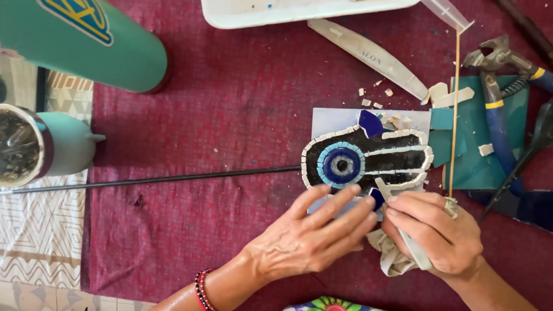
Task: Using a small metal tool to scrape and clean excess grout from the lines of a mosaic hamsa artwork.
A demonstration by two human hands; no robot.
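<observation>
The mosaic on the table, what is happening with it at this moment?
A person works on a hand-shaped mosaic with a blue eye, lying on a dark red cloth. The left hand lies flat at the mosaic's lower edge. The right hand holds a flat white tool and a rag, the tool's tip at that lower edge beside a small blue tile. Nippers lie at the right.

Single head view, looking steeply down, close over maroon cloth (230, 115).
</observation>
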